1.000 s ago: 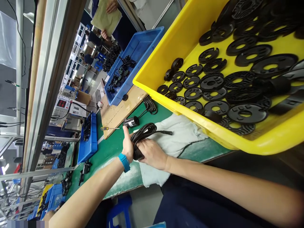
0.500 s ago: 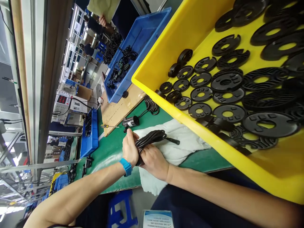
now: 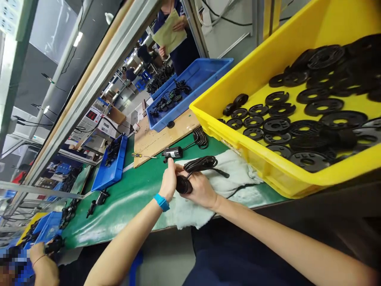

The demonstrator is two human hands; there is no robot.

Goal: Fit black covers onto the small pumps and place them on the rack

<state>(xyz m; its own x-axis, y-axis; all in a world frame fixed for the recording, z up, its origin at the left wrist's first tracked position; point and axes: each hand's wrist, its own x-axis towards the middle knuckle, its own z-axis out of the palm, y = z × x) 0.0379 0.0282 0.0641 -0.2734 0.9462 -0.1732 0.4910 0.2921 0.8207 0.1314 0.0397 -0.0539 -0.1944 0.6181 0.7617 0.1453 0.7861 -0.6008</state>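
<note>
Both hands are together over a white cloth [image 3: 190,214] on the green worktop. Between them is a black cylindrical device [image 3: 183,185], its ribbed round end turned towards me. Its black cable [image 3: 202,163] is bundled in a coil, and a loose plug end points right. My right hand [image 3: 203,190] wraps the device from the right, below the coil. On its left side my left hand [image 3: 169,180], above a blue wristband, is closed against it, with the fingertips partly hidden. A similar labelled black cylinder [image 3: 173,153] lies just beyond, with its coiled cable [image 3: 200,138] behind it.
A large yellow bin [image 3: 276,178] of black slotted discs stands at right. Behind are a wooden board [image 3: 160,137], a screwdriver [image 3: 143,155] and a blue tray [image 3: 205,73] with cabled parts. Another blue tray [image 3: 119,171] sits left. A co-worker's hand [image 3: 41,258] is at lower left.
My view has tilted and shifted, so the bin sits lower and further right. The held cylinder's round end now shows between my hands. A co-worker's hand has come into view at lower left.
</note>
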